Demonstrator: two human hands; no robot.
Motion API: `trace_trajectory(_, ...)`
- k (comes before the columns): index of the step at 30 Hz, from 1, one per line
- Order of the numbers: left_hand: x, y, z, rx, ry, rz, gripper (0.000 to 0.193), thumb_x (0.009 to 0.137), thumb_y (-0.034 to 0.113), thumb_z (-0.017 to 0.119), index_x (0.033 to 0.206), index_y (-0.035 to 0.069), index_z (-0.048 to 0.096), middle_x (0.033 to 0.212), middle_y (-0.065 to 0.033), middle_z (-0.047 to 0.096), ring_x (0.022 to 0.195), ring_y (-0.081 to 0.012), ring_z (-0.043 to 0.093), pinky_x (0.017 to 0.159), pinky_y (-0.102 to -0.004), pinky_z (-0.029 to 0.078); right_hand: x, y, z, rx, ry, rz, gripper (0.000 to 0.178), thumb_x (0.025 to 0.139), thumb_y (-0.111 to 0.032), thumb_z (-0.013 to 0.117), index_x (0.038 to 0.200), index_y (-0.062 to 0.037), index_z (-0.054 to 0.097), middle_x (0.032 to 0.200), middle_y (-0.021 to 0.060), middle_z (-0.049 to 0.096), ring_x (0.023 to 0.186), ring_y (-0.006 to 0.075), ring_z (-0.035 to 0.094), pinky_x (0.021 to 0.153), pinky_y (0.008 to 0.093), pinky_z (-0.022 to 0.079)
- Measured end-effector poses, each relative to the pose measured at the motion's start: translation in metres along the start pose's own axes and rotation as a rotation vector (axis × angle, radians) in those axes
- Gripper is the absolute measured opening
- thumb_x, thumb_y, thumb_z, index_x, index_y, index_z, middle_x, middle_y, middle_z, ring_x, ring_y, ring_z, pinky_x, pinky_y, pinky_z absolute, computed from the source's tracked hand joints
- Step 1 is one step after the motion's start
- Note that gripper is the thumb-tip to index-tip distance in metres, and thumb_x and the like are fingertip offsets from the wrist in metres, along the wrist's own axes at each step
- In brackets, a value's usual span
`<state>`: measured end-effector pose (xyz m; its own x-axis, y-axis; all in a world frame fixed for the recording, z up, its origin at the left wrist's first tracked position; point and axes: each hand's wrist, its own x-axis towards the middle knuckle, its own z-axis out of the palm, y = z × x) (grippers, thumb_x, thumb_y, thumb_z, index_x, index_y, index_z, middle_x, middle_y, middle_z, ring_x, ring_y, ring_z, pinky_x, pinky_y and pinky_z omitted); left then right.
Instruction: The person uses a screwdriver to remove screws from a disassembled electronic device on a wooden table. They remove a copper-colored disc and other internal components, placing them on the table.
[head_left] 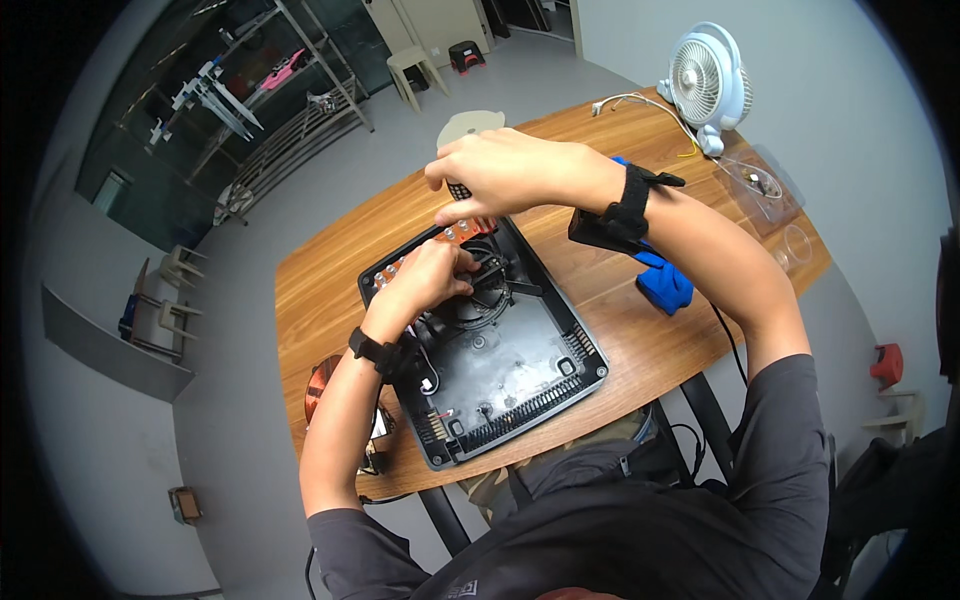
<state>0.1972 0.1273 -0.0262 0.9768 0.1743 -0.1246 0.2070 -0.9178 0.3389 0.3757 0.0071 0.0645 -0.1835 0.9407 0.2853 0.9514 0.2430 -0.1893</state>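
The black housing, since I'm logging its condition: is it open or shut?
Open: the black housing shows its inside, with the left hand at a round black part.

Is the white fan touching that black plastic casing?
Apart. The head view shows wooden tabletop between the white fan, near the far right edge, and the black plastic casing.

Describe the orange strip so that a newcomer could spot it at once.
On the wooden table, find the open black case. At its far end, partly behind the left hand, runs a narrow strip. Its orange colour and row of round, pale parts set it apart from the black case around it.
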Motion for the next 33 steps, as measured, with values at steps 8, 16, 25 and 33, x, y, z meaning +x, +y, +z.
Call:
trace_trajectory(8, 0.000, 0.001, -0.002, 0.018, -0.009, 0.001, 0.038, 0.074, 0.010, 0.084, 0.110, 0.002, 0.077, 0.103, -0.0174, 0.076, 0.097, -0.0334, 0.071, 0.089, -0.0394, 0.055, -0.005, -0.001, 0.005, 0.042, 0.111, -0.067, 0.026, 0.087, -0.024, 0.065, 0.102, -0.0026, 0.067, 0.095, 0.0141, 0.071, 0.090, 0.0350, 0.069, 0.076, 0.0461, 0.055)
trace_trajectory(16, 0.003, -0.007, 0.003, 0.019, 0.009, 0.033, 0.037, 0.073, 0.011, 0.085, 0.109, 0.004, 0.078, 0.103, -0.0168, 0.076, 0.098, -0.0330, 0.072, 0.088, -0.0406, 0.056, -0.004, 0.006, 0.003, 0.124, 0.055, 0.021, 0.026, 0.085, -0.021, 0.070, 0.100, -0.0008, 0.063, 0.097, 0.0171, 0.069, 0.086, 0.0379, 0.068, 0.072, 0.0457, 0.054)
trace_trajectory(25, 0.002, -0.002, 0.002, 0.009, 0.010, 0.005, 0.037, 0.073, 0.011, 0.085, 0.109, 0.003, 0.077, 0.102, -0.0169, 0.076, 0.098, -0.0333, 0.072, 0.090, -0.0395, 0.055, -0.004, 0.006, 0.008, -0.004, 0.132, 0.048, 0.040, 0.079, -0.020, 0.072, 0.110, 0.0016, 0.059, 0.092, 0.0211, 0.070, 0.085, 0.0423, 0.069, 0.072, 0.0487, 0.056)
trace_trajectory(33, 0.001, 0.000, 0.000, 0.010, -0.002, 0.012, 0.036, 0.074, 0.010, 0.085, 0.108, 0.003, 0.078, 0.103, -0.0177, 0.076, 0.099, -0.0332, 0.072, 0.090, -0.0396, 0.055, -0.009, 0.004, 0.009, 0.139, 0.143, -0.018, 0.035, 0.083, -0.018, 0.069, 0.110, -0.0004, 0.055, 0.093, 0.0212, 0.065, 0.092, 0.0406, 0.066, 0.077, 0.0482, 0.053)
